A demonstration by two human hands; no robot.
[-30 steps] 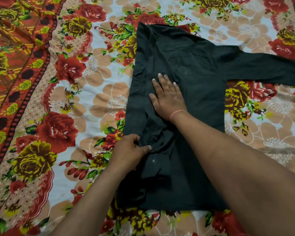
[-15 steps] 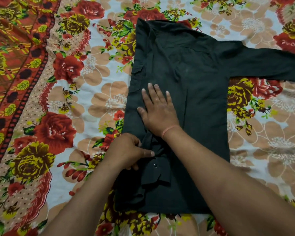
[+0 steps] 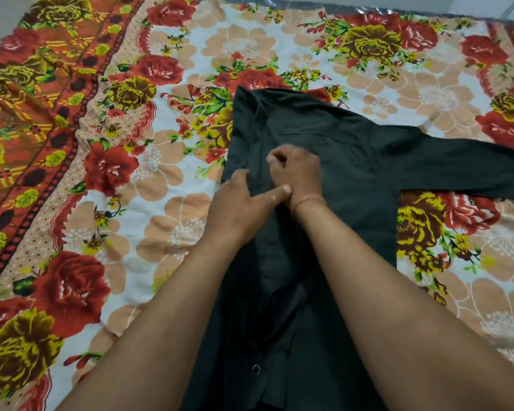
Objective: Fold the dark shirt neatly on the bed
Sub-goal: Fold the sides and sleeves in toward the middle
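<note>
The dark shirt [image 3: 347,185] lies flat on the floral bed sheet [image 3: 172,232], collar end away from me. Its left side is folded inward and its right sleeve [image 3: 463,170] stretches out to the right edge of view. My left hand [image 3: 244,203] rests on the folded left edge of the shirt, thumb stretched out toward my right wrist. Just beyond it, my right hand [image 3: 297,170] is blurred, with its fingers curled and pinching the cloth near the upper chest. My forearms cover the lower middle of the shirt, where a button [image 3: 255,368] shows.
The sheet with red and yellow roses covers the whole bed. Its orange patterned border [image 3: 27,120] runs along the left. The far edge of the bed [image 3: 368,10] shows at the top. Bare sheet lies left of the shirt and below the sleeve.
Both hands slid up the shirt from the lower part toward the chest. My right hand went from flat and pressing to curled on the cloth. The view pulled back and tilted up.
</note>
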